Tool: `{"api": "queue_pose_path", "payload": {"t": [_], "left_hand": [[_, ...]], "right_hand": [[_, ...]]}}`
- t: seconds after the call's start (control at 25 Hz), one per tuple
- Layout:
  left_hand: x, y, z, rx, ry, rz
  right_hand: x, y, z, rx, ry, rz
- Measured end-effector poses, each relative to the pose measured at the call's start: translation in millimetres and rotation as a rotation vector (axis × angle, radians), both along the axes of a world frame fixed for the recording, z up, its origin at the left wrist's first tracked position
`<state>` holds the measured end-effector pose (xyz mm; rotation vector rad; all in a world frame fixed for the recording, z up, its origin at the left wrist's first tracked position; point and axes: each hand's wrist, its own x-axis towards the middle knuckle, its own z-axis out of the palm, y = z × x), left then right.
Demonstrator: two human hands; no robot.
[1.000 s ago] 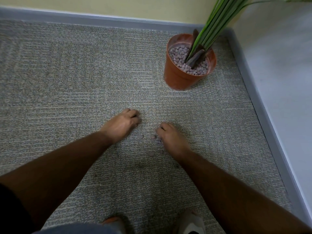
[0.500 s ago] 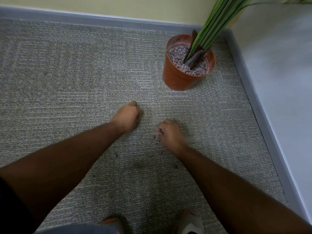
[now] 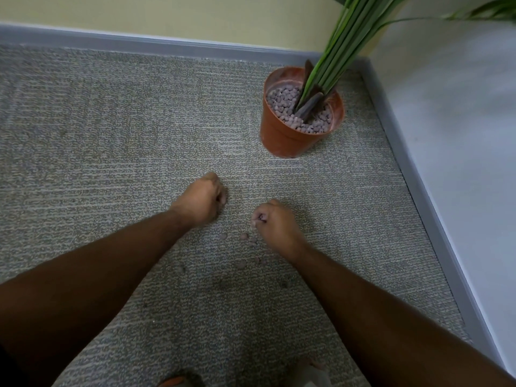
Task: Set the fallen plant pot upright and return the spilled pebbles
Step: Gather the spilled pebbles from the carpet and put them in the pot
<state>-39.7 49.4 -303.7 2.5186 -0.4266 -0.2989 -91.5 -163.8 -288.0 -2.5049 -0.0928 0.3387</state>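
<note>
pot (image 3: pixel 282 138) terracotta orange | pebbles (image 3: pixel 284 100) mauve-grey | carpet (image 3: pixel 111 129) grey flecked

I count one pot (image 3: pixel 282 135) holding one plant (image 3: pixel 339 48), and two hands: left (image 3: pixel 199 201) and right (image 3: pixel 275 223). About six loose pebbles (image 3: pixel 244 236) show on the carpet (image 3: pixel 111 121); those in the pot are too many to count.

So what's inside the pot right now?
The pot holds grey-purple pebbles nearly to the rim and green plant stems rising from them. Whatever lies beneath the pebbles is covered.
</note>
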Motion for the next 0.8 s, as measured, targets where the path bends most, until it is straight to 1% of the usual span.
{"api": "queue_pose_path", "payload": {"t": [0.16,0.24,0.4,0.48,0.64,0.68,0.76,0.8], "left_hand": [[31,-18,29,-0.115,0.007,0.137],[58,-31,53,-0.158,0.003,0.147],[119,-58,107,-0.245,-0.091,0.202],[146,-72,125,-0.255,-0.151,0.230],[179,-95,136,-0.240,-0.211,0.255],[183,-100,136,-0.249,-0.214,0.264],[185,-106,133,-0.252,-0.217,0.272],[185,-109,130,-0.239,-0.220,0.257]], "right_hand": [[30,0,26,0.033,-0.081,-0.076],[53,1,46,0.052,-0.159,-0.117],[105,2,93,0.049,-0.346,-0.149],[131,2,112,-0.018,-0.405,-0.165],[165,1,128,-0.143,-0.379,-0.207],[169,-1,129,-0.192,-0.400,-0.202],[170,-4,131,-0.262,-0.424,-0.144],[170,-7,130,-0.252,-0.413,-0.099]]}}
